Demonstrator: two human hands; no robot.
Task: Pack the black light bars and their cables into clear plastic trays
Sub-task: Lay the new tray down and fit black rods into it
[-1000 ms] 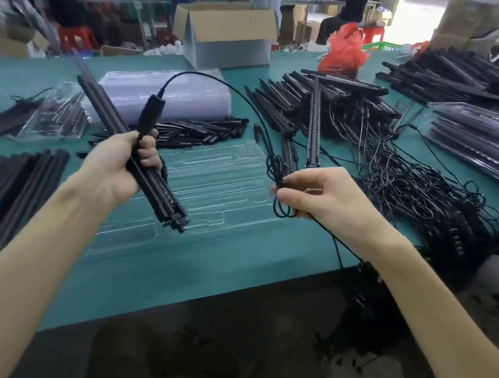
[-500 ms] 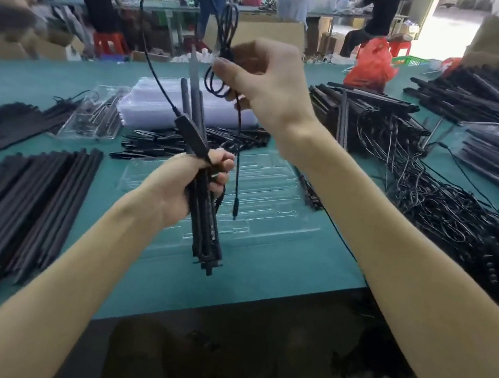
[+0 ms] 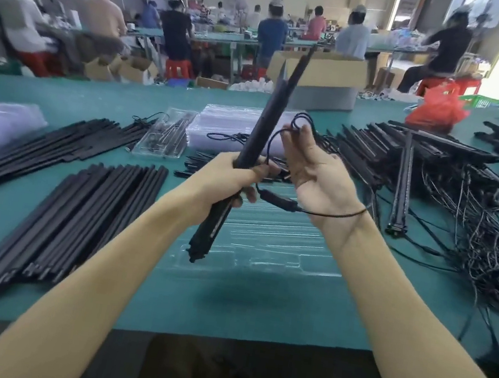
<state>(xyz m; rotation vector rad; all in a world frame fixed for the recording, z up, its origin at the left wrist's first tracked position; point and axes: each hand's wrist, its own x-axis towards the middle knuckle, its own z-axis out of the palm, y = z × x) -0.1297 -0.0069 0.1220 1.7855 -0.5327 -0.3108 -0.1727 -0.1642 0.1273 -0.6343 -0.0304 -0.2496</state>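
Hands are both up above the teal table (image 3: 255,312). Our left hand (image 3: 236,183) has its grip clamped round a bundle of black light bars (image 3: 268,120). The bundle stands tilted, its top end leaning away to the right and its bottom end hanging over a clear plastic tray (image 3: 280,258) that lies on the table in front of us. Our right hand (image 3: 318,173) is just beside the bundle, palm turned toward us, its grip apart with the fingers nearly straight. Loops of the black cable (image 3: 328,214) sit round the fingertips, and the cable runs on across the wrist to an inline controller (image 3: 277,200) just below the left hand. Near our left arm lies a pile of black strips (image 3: 76,211), with a 2nd pile (image 3: 54,140) beyond it. To the right sprawls a heap of bars (image 3: 425,153) with tangled cables (image 3: 474,255). A stack of clear trays (image 3: 229,121) sits behind the hands.
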